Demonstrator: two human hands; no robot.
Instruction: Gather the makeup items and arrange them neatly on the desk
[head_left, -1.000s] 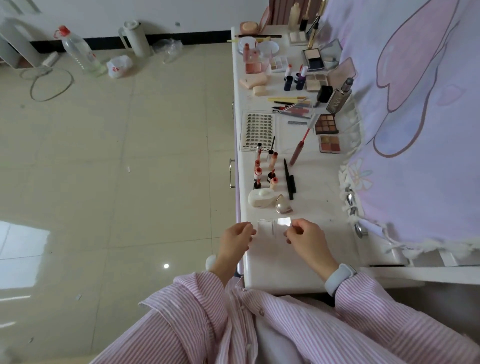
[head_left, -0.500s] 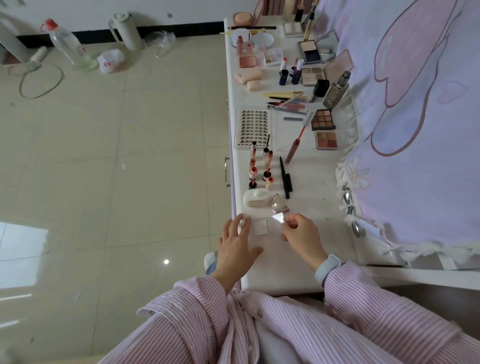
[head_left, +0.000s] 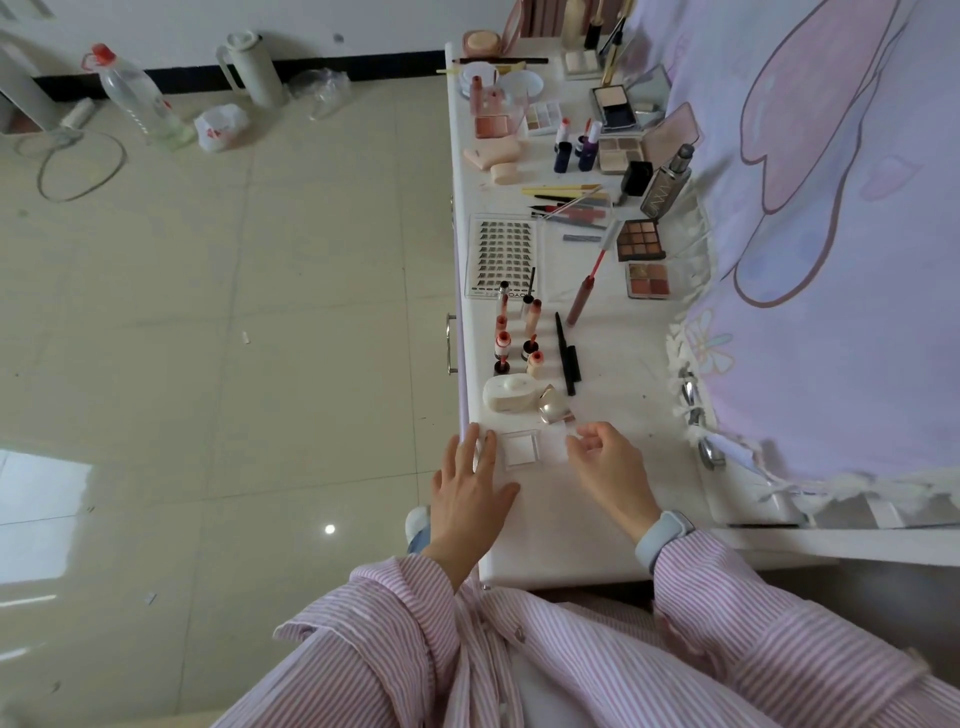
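A small clear square compact (head_left: 521, 449) lies opened flat on the white desk (head_left: 613, 364) near its front left corner, its transparent lid (head_left: 554, 442) folded out to the right. My left hand (head_left: 467, 483) lies flat with straight fingers at the desk's left edge, fingertips beside the compact's left side. My right hand (head_left: 608, 467) has curled fingers and pinches the lid's right edge. Just beyond sit a cream oval case (head_left: 509, 393), a gold cap (head_left: 553, 406), rows of small lip tubes (head_left: 519, 338) and a black pencil (head_left: 566, 358).
Farther along the desk lie a lash card (head_left: 503, 257), eyeshadow palettes (head_left: 641, 240), pencils, brushes, sponges and bottles. A lilac printed cloth (head_left: 831, 234) hangs along the right side. A drawer handle (head_left: 451, 344) sits on the desk's left face. On the tiled floor stand a bottle (head_left: 137, 98) and a jug (head_left: 252, 67).
The compact was held closed between both hands, then opened. My left hand has flattened onto the desk, and my right hand has laid the lid down flat to the right.
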